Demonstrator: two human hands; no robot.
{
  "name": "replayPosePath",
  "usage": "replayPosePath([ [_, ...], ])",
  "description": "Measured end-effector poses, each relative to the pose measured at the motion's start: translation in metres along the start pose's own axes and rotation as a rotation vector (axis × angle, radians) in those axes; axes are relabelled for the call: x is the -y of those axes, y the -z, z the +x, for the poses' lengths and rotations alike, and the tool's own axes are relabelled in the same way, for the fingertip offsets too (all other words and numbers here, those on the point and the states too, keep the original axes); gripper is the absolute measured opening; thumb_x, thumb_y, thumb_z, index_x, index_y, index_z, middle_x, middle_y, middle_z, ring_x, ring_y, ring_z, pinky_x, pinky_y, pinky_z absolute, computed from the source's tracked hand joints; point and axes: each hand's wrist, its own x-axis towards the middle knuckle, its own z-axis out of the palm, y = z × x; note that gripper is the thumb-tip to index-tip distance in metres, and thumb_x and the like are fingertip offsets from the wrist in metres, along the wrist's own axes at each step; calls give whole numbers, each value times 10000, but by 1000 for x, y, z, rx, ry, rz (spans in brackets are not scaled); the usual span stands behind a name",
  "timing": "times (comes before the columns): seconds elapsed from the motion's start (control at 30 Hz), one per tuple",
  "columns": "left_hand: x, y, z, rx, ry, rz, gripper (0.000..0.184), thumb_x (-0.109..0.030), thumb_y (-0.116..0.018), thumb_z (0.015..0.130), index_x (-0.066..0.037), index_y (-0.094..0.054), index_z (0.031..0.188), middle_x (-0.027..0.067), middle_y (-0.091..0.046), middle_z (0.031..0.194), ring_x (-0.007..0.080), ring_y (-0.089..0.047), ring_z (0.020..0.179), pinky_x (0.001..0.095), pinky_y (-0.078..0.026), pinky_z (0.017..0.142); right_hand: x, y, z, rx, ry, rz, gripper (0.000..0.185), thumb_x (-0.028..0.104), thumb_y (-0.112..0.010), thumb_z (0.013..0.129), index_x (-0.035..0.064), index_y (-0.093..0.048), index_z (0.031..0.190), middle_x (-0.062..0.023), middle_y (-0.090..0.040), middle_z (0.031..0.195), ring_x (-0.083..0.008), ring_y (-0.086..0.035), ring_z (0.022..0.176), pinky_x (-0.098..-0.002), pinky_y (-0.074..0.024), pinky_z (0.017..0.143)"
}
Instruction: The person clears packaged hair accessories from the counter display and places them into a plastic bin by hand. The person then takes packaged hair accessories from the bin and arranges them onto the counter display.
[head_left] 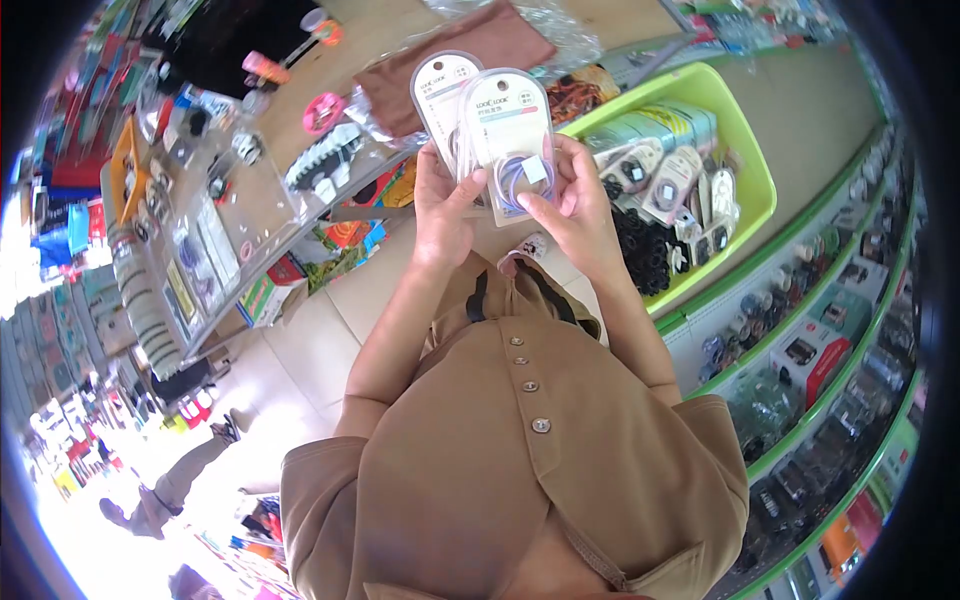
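Note:
Two carded packs of hair ties are held up in front of my chest, overlapping each other. My left hand [445,215] is closed on the rear pack [440,85], its thumb by the pack's lower edge. The front pack [508,125] shows coiled purple and blue ties under clear plastic, with a small white square sticker. My right hand [580,205] grips this front pack, thumb pressed on its lower right. Much of the rear pack is hidden behind the front one. Close to my right hand is a lime-green basket [755,170] holding more carded packs [672,182] and black coiled items [637,245].
A table [285,200] on the left carries a brown cloth pouch [465,55], a pink tape roll [323,113] and a black-and-white striped item [325,155]. Green-edged shelves [800,430] curve along my right. A person [170,490] is at the lower left.

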Motion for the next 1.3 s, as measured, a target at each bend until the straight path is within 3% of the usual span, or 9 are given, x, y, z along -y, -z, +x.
replayPosePath([
  [0.1,-23,27,-15,-49,-73,-31,546,25,-608,751,-23,-311,1207,101,-467,1157,186,-455,1094,334,-349,948,-2,-39,1,70,31,7,568,-20,-618,735,-24,-295,1202,-137,-425,1168,-171,-430,1103,-308,-344,957],
  [0.53,-134,224,-122,-274,-245,-97,584,-9,-635,746,-31,-291,1216,104,-487,1130,166,-471,1068,303,-359,930,-85,-258,-30,353,-118,-8,550,-61,-603,728,18,-326,1197,-103,-448,1132,-165,-456,1061,-297,-379,917],
  [0.77,-190,316,-200,-570,-486,-24,528,-13,-582,771,-37,-307,1220,94,-463,1132,153,-452,1075,282,-379,901,-130,-390,-37,739,-245,27,529,-69,-595,728,47,-346,1181,-91,-476,1132,-156,-479,1044,-290,-403,881],
  [0.93,-212,356,-266,-887,-626,-262,508,-29,-547,796,-52,-295,1236,100,-469,1146,185,-481,1056,331,-398,899,-156,-483,-53,1071,-444,-43,526,-43,-614,733,39,-347,1179,-95,-490,1099,-141,-507,991,-276,-436,825],
  [1.07,-219,394,-301,-1057,-688,-293,514,-27,-545,796,-55,-290,1242,106,-469,1159,202,-490,1052,357,-410,896,-199,-543,-63,1330,-368,-221,527,9,-649,731,20,-352,1166,-102,-498,1068,-152,-532,962,-294,-453,807],
  [1.1,-222,404,-305,-1112,-710,-284,520,-27,-548,794,-57,-289,1244,109,-467,1163,205,-488,1057,361,-409,900,-198,-560,-67,1322,-480,-120,528,31,-663,727,18,-360,1160,-110,-500,1061,-160,-547,944,-295,-466,790],
  [1.3,-273,480,-291,-1205,-738,-271,525,-11,-550,788,-39,-290,1243,125,-471,1156,213,-495,1053,365,-415,899,-228,-652,-33,1363,-493,-131,503,44,-660,734,20,-375,1147,-104,-505,1037,-166,-553,934,-296,-477,782],
])
